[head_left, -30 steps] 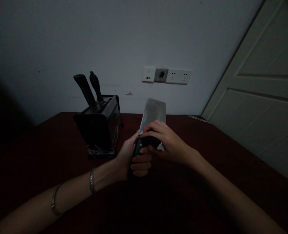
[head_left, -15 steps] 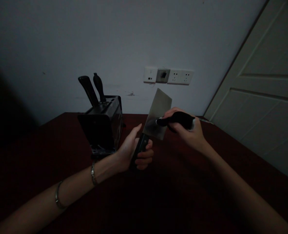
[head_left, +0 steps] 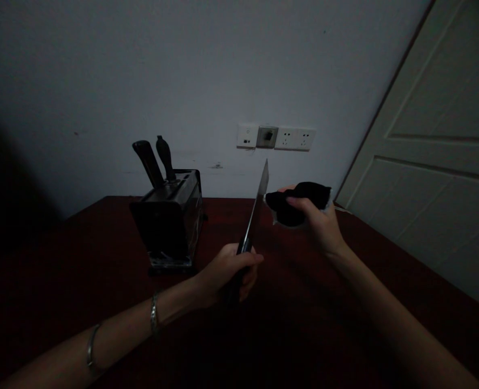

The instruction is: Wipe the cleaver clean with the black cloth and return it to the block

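A cleaver with a dark handle points up and away from me, its blade seen nearly edge-on. My left hand is wrapped round the handle. Just right of the blade, my right hand grips a black cloth with a pale edge, thumb on top. The cloth's left end is close to the blade; whether they touch I cannot tell. On the left stands a knife block with two black knife handles sticking up out of its top.
Everything is over a dark red table against a grey wall. Sockets and switches are set in the wall behind the cleaver. A pale panelled door stands at the right. The light is dim.
The cleaver has turned from showing its broad face to nearly edge-on. My right hand with the cloth has come off the blade's face, and more of the cloth shows.
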A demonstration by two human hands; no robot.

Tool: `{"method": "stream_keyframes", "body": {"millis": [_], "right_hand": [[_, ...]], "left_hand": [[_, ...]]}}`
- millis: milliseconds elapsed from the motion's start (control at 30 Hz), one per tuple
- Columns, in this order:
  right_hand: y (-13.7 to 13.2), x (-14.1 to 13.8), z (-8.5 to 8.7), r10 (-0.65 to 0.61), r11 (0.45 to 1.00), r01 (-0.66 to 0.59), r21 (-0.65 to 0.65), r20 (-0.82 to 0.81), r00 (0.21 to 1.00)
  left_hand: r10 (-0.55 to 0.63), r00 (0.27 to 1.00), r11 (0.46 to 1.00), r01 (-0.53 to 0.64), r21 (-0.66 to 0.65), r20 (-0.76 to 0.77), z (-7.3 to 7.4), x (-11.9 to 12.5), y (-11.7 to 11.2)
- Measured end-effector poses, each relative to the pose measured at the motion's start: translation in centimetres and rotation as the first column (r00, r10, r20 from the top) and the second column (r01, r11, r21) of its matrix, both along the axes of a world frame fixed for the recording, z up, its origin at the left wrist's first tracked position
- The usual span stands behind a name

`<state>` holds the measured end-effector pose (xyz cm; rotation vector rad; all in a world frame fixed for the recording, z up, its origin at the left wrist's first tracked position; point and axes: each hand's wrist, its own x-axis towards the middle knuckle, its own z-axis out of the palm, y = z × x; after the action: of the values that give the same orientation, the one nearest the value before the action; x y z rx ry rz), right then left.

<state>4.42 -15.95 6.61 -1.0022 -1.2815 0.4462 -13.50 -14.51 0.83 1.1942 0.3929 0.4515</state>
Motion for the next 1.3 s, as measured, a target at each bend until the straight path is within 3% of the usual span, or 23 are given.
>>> {"method": "stream_keyframes", "body": {"millis": [133,233,367,533,733,967,1167,1300], "right_hand": [[-0.2,-0.1,-0.1,0.037,0.999,-0.035,-0.032,0.052,0.998],[-0.7,-0.4,0.1,0.063,0.998,-0.059,-0.022,0.204,0.977],[-1.2,-0.9,0.2,0.130,0.992,-0.123,-0.042,0.391,0.911],[-1.4,-1.1,0.0,0.165,0.984,-0.173,-0.028,0.491,0.855],[-1.3,-1.1,0.0,0.156,0.986,-0.160,-0.035,0.506,0.848],[-1.4,-1.2,0.1,0.145,0.989,-0.144,-0.038,0.465,0.873],[-1.3,-1.1,0.0,0.136,0.989,-0.144,-0.014,0.422,0.896],[-1.3,-1.0,0.1,0.100,0.994,-0.106,-0.009,0.402,0.910]], "left_hand": [[0.083,0.995,0.992,-0.077,0.096,-0.064,-0.5,0.2,-0.3],[0.123,0.990,0.987,-0.115,0.110,-0.073,-0.6,0.3,-0.6],[0.121,0.990,0.989,-0.113,0.096,-0.079,-0.6,0.4,-0.7],[0.086,0.994,0.990,-0.077,0.119,-0.073,-0.5,0.5,-0.9],[0.172,0.983,0.980,-0.165,0.110,-0.061,-0.5,0.8,-1.1],[0.294,0.951,0.914,-0.251,0.318,-0.093,-0.6,0.7,-0.8],[0.261,0.961,0.947,-0.235,0.217,-0.096,-1.3,1.0,-0.9],[0.312,0.941,0.919,-0.264,0.294,-0.130,-1.9,1.1,-1.0]]}}
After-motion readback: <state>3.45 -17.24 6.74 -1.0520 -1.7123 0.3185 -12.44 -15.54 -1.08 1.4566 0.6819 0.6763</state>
